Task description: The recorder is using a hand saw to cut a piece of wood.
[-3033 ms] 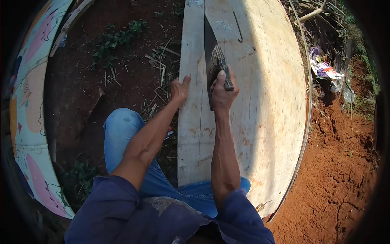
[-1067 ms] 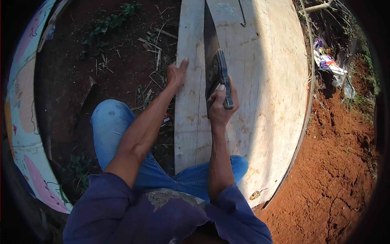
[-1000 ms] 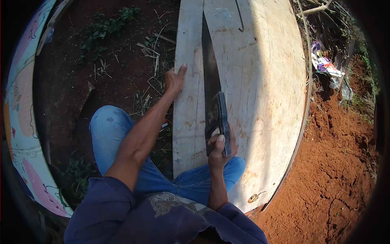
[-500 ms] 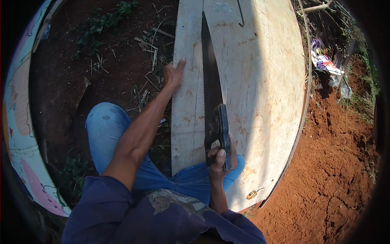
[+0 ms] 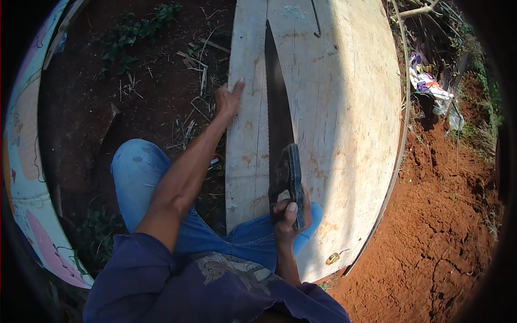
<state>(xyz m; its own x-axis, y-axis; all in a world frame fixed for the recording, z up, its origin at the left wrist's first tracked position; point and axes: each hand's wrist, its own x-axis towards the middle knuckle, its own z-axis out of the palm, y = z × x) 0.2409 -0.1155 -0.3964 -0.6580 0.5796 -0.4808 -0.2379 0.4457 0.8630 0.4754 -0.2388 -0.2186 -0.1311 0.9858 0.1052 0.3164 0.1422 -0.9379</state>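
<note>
A long handsaw (image 5: 278,97) with a dark blade and black handle lies along a pale wooden board (image 5: 318,129), its toothed edge facing left. My right hand (image 5: 288,218) is closed round the saw's handle, near my right knee. With the thumb on top, my left hand (image 5: 229,102) grips the board's left edge; its other fingers are mostly hidden at the side and below. A thin line in the wood runs lengthwise beside the teeth. Whether the blade sits in a cut is hard to tell.
A yellow-and-black tape measure (image 5: 334,258) rests on the board's near right part. A thin hooked rod (image 5: 316,19) lies at its far end. A painted panel (image 5: 29,177) stands at the far left. Reddish soil (image 5: 431,226) and plastic litter (image 5: 428,83) are at right.
The handsaw and my right hand have come slightly nearer to me along the board. My left hand keeps its grip on the edge.
</note>
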